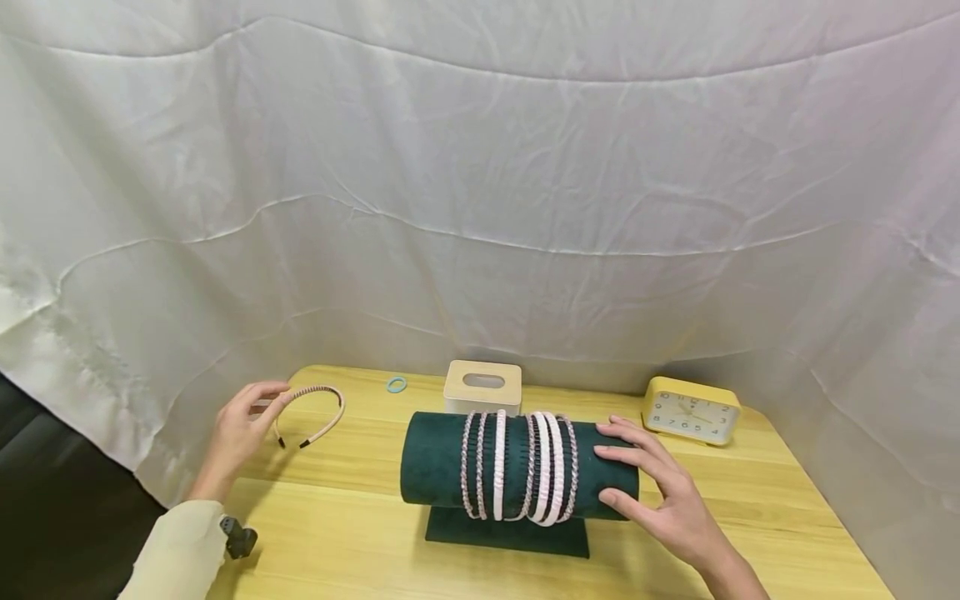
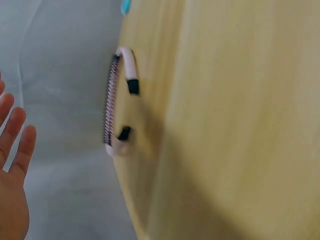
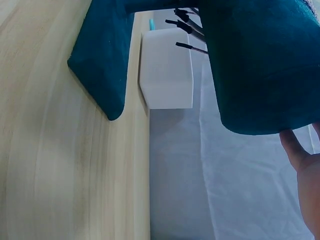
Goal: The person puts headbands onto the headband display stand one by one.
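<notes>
A pale pink headband (image 1: 342, 404) with a toothed inner side and black tips is on the left part of the table. My left hand (image 1: 242, 421) hovers beside it, its fingertips overlapping the band in the head view. From the left wrist, the fingers look spread and relaxed, with a gap between them and the headband (image 2: 111, 100). Several white and braided headbands (image 1: 499, 467) circle a dark green velvet roll (image 1: 435, 458) on a stand. At the roll's right end, my right hand (image 1: 667, 487) rests its spread fingers on the velvet.
Behind the roll stands a white tissue box (image 1: 453, 392) with a wooden lid. A blue ring (image 1: 396, 384) lies at the back left, and a yellow clock (image 1: 692, 410) stands at the back right. Pale curtains (image 1: 525, 183) surround the wooden table (image 1: 322, 517).
</notes>
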Action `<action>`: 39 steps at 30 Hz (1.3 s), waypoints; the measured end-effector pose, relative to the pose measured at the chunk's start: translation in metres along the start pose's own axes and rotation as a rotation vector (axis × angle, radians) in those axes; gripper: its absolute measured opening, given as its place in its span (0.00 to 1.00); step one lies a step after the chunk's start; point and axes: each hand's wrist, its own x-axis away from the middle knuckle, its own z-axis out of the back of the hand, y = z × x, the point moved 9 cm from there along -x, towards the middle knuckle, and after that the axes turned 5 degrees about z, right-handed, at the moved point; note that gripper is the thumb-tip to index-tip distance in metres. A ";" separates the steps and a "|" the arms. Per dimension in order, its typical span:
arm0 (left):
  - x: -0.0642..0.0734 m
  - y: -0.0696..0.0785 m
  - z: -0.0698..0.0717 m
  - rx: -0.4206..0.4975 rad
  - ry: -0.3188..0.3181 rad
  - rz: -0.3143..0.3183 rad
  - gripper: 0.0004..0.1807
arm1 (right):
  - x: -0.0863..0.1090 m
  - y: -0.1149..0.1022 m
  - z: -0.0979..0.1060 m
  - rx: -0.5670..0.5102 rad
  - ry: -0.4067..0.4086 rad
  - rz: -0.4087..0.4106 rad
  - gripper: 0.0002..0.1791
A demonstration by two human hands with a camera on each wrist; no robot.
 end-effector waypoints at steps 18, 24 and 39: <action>0.022 -0.069 -0.013 -0.182 -0.203 0.260 0.20 | 0.000 0.000 0.000 0.009 0.000 -0.005 0.37; 0.025 -0.080 -0.027 -0.184 -0.331 0.314 0.25 | 0.000 0.000 0.000 0.011 -0.001 -0.001 0.37; 0.019 -0.083 -0.034 -0.254 -0.453 0.385 0.23 | -0.001 -0.002 0.000 0.004 0.003 0.008 0.37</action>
